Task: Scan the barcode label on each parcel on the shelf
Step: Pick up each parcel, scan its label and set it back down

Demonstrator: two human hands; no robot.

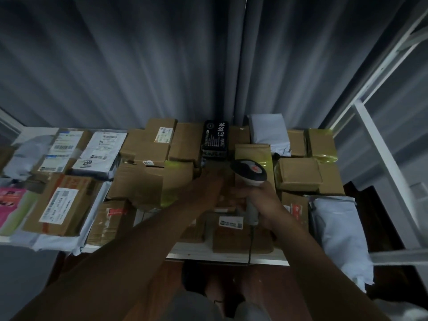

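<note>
Right hand (266,205) curled tight round handle of barcode scanner (250,174), head raised, aimed over parcels; cable hangs past shelf (227,254) edge. Left hand (208,188) reaches forward, arm outstretched, onto cardboard box (141,181) stack mid-shelf; fingers blurred, grip impossible to judge. Small labelled box (231,230) sits below wrists. Black carton (215,139) stands behind, against grey curtain (139,66). Labels too blurred to read.
</note>
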